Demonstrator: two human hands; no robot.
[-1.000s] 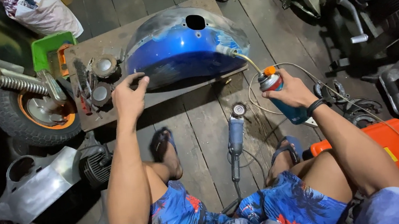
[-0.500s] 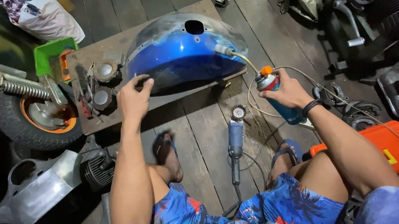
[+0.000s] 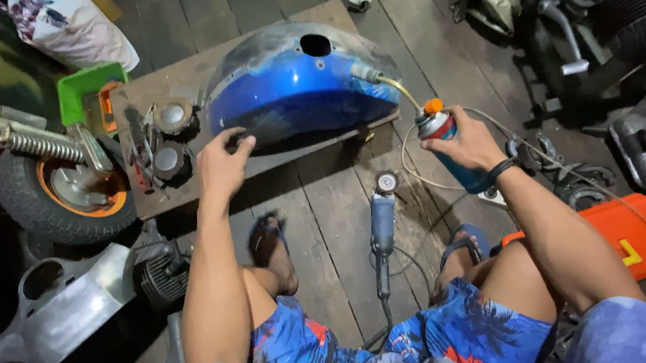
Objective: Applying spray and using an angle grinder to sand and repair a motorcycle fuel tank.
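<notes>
A blue spray can (image 3: 448, 149) is held tight in the right hand (image 3: 465, 142), close to the end of the blue tank (image 3: 298, 92) on the wooden board (image 3: 174, 80). The tank's edge is touched by the curled left hand (image 3: 221, 166). The can is best kept upright and aimed only at the tank.

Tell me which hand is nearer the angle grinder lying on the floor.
Right. The right hand, gripping the gas torch canister, is just up and right of the angle grinder; the left hand rests farther off, on the blue panel.
</notes>
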